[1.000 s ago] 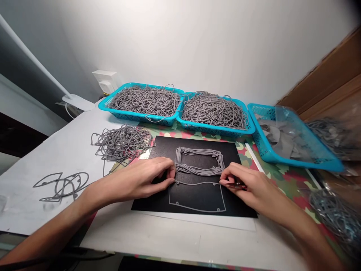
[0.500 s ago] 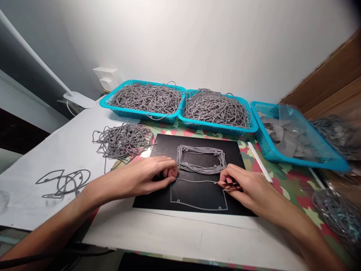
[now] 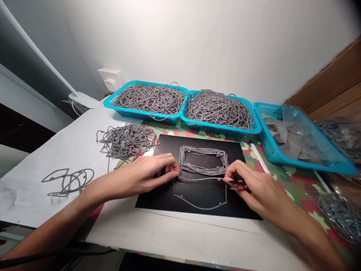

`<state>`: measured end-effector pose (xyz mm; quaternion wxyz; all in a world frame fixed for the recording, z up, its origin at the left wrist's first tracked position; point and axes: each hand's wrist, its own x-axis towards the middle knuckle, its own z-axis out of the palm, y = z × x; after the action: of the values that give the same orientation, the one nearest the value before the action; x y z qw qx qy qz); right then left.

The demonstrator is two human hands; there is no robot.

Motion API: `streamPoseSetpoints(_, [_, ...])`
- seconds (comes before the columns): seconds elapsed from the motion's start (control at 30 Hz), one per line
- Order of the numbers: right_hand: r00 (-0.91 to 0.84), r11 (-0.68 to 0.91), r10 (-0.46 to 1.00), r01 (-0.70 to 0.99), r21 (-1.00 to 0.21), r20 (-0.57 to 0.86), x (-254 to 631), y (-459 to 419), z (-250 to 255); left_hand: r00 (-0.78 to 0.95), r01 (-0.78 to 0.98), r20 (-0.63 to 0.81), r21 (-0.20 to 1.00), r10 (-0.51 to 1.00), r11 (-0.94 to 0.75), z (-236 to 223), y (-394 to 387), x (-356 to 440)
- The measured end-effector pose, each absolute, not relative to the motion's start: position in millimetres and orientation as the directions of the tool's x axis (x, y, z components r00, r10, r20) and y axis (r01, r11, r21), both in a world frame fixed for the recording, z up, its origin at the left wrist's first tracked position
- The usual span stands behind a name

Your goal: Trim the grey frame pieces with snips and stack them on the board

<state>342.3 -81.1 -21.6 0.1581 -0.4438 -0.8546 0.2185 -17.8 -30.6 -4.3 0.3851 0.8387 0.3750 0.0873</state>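
A thin grey rubber gasket, a four-sided loop with small eyelets, hangs between my hands over a black mat. My left hand pinches its upper left corner between thumb and fingers. At the upper right corner, my right hand grips the gasket and also keeps a dark reddish pointed tool, apparently tweezers, tucked in its fingers. The gasket's lower edge sags in a curve. Just beyond it lies a stack of like gaskets, roughly lined up in a rectangle.
Two blue baskets heaped with grey gaskets stand along the wall. A third blue basket holds translucent scraps. Left of the mat are a tangled gasket pile and several loose pieces. A white strip lies right.
The gasket's near edge has bowed into a deeper curve, and its far edge has come closer to the stack. Both hands have shifted slightly away from me, still holding the corners.
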Motion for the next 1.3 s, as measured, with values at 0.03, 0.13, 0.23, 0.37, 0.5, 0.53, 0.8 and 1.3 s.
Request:
streamPoseSetpoints(0.03, [-0.557, 0.511, 0.827, 0.684, -0.521, 0.08, 342.3, -81.1, -21.9, 0.69, 0.565, -0.152, 0.723, 0.707, -0.397, -4.0, -31.7, -17.4])
streamPoseSetpoints(0.13, [-0.543, 0.472, 0.838, 0.672, -0.571, 0.054, 343.8, -81.4, -23.2, 0.669, 0.562, -0.183, 0.759, 0.72, -0.33, -3.7, -34.6, -16.8])
streamPoseSetpoints(0.23, [-0.533, 0.418, 0.846, 0.667, -0.617, -0.003, 345.6, -82.4, -23.4, 0.669, 0.556, -0.224, 0.784, 0.709, -0.277, -3.6, -36.3, -16.0])
streamPoseSetpoints(0.37, [-0.513, 0.37, 0.857, 0.67, -0.643, -0.042, 345.5, -84.0, -21.9, 0.668, 0.562, -0.222, 0.775, 0.71, -0.288, -5.8, -36.0, -14.8])
streamPoseSetpoints(0.5, [-0.536, 0.363, 0.838, 0.689, -0.627, -0.104, 344.9, -83.9, -22.2, 0.655, 0.6, -0.157, 0.703, 0.739, -0.383, -9.1, -32.0, -16.6])
streamPoseSetpoints(0.53, [-0.544, 0.367, 0.831, 0.695, -0.619, -0.118, 345.3, -83.7, -22.8, 0.65, 0.612, -0.142, 0.681, 0.747, -0.403, -9.1, -30.9, -17.7])
streamPoseSetpoints(0.8, [-0.586, 0.4, 0.798, 0.69, -0.604, -0.14, 349.6, -83.0, -29.9, 0.79, 0.511, -0.16, 0.705, 0.592, -0.492, -6.4, -34.0, -18.2])
streamPoseSetpoints(1.3, [-0.525, 0.517, 0.832, 0.621, -0.589, 0.177, 333.4, -85.3, -28.9, 0.839, 0.428, -0.114, 0.741, 0.531, -0.518, -7.6, -43.9, -10.0])
